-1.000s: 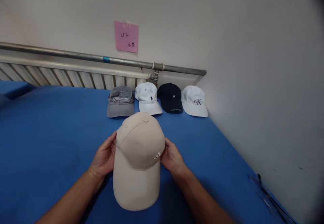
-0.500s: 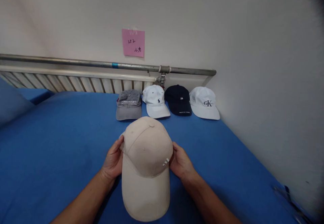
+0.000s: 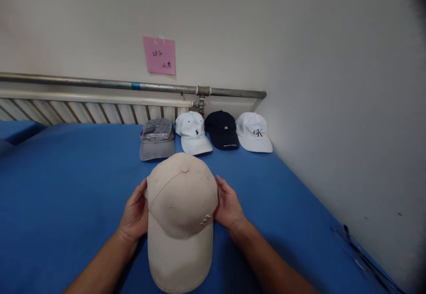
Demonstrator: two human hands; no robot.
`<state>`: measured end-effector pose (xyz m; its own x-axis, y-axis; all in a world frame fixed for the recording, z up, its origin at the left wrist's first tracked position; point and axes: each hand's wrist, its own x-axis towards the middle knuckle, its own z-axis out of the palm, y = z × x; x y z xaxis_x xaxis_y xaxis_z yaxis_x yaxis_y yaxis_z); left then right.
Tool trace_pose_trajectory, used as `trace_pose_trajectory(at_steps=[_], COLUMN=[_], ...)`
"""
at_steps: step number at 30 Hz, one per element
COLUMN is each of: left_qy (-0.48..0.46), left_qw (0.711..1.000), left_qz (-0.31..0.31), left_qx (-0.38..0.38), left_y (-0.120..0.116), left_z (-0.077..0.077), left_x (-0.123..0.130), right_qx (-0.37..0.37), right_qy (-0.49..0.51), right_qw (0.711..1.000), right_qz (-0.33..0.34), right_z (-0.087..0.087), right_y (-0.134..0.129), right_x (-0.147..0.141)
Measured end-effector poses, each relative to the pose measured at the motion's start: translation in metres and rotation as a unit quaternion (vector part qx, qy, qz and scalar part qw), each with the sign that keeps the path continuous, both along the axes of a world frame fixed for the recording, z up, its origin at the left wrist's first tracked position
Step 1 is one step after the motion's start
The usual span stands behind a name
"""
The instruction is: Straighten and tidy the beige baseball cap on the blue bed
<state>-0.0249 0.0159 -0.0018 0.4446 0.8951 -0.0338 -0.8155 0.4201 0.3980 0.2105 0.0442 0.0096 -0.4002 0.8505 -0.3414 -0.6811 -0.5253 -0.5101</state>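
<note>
Between my two hands is a beige baseball cap, crown up, its brim pointing toward me. Small shiny metal pieces sit low on the right of its crown. My left hand grips the cap's left side, and my right hand grips its right side; the fingertips under the cap are hidden. Beyond it stands a row of caps with brims facing me: a grey cap, a white cap with a small dark rider logo, a black cap and a white cap with dark letters.
The caps lie on a blue-covered bed. Behind it run a metal pipe and a white radiator. A pink note is taped to the wall. Eyeglasses lie at the right edge by the side wall.
The view has swung to the right, so the row of caps and the note appear further left. Both hands still hold the beige cap, which has turned slightly.
</note>
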Motion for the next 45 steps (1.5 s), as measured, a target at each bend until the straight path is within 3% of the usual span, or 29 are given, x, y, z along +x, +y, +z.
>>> trace_pose_trajectory(at_steps=[3,7,15,30,45], left_qy=[0.006,0.018,0.077,0.156,0.187], left_qw=[0.999,0.992,0.972,0.948,0.951], left_qz=[0.02,0.066,0.101,0.17,0.11], left_qx=[-0.034,-0.107,-0.196,-0.22,-0.22], left_y=[0.0,0.002,0.009,0.004,0.004], left_z=[0.0,0.001,0.0,0.011,0.0], left_x=[-0.001,0.0,0.008,0.022,0.022], right_qx=[-0.006,-0.026,-0.043,-0.026,-0.011], right_qy=[0.019,0.021,-0.026,-0.045,-0.057], right_qw=[0.999,0.999,0.996,0.994,0.994], right_qz=[0.04,0.042,-0.068,-0.098,-0.097], right_z=[0.002,0.005,0.004,-0.012,-0.021], right_y=[-0.003,-0.004,0.001,0.01,0.016], right_x=[0.002,0.002,-0.003,0.003,0.001])
